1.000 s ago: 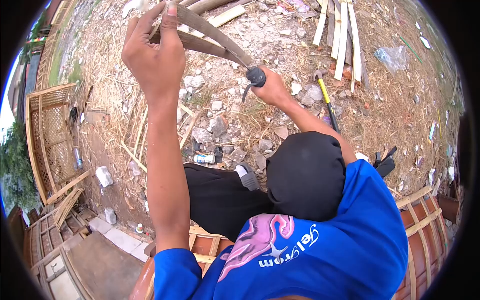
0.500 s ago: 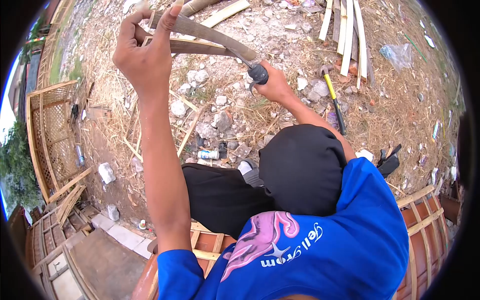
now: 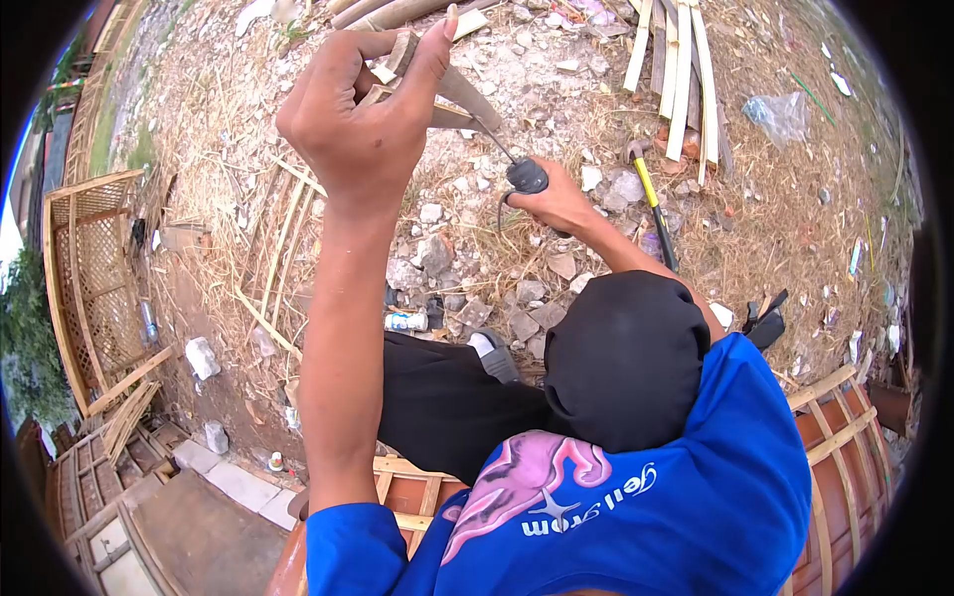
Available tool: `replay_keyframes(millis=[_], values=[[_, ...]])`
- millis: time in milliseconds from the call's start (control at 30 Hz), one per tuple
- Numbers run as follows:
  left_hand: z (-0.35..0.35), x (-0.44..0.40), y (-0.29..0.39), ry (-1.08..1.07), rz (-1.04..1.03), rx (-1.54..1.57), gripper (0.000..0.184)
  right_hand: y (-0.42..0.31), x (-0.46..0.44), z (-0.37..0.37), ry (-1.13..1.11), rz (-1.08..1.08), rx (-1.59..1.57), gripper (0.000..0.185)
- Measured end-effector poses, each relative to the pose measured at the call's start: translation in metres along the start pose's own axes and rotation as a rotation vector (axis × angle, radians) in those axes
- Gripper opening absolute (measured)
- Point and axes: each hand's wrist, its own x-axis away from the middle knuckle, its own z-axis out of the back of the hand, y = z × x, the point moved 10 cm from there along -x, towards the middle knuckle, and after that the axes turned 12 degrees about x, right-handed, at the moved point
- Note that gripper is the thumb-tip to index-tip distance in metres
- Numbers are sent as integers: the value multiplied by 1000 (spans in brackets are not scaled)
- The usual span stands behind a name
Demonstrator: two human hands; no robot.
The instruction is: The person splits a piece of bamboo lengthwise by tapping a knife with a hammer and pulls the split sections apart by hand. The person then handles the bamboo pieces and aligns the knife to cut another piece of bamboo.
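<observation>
Two brown strips [image 3: 470, 96] of wood held aloft over rubble-strewn ground [image 3: 556, 94], near ends pinched between thumb and fingers of the left hand [image 3: 363, 129]. Far ends close to the thin blade [image 3: 498, 145] of a black-handled tool [image 3: 528, 176], gripped by the curled fingers of the right hand [image 3: 558, 201]. Compared with one second earlier: left hand shifted rightward, strips seen more end-on, more of the blade bared; probably drawn partly back from the wood, hence with less bite. Hard to make out: blade tip against strips, contact or gap impossible to tell. Hidden: part of the right forearm [image 3: 636, 253], behind a black-clad knee [image 3: 626, 358]. Cut off above: poles [image 3: 407, 14] and pale slats [image 3: 683, 89].
</observation>
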Motion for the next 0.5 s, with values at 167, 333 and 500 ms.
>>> replay_keyframes(millis=[167,333,500], values=[[-2,-3,5,-10,-21,-80,30,-2,2,12,151,17,119,38],[7,0,-6,39,-3,-101,32,-3,-1,13,204,35,210,40],[15,1,-14,47,36,-104,33,-1,-6,11,251,55,243,42]])
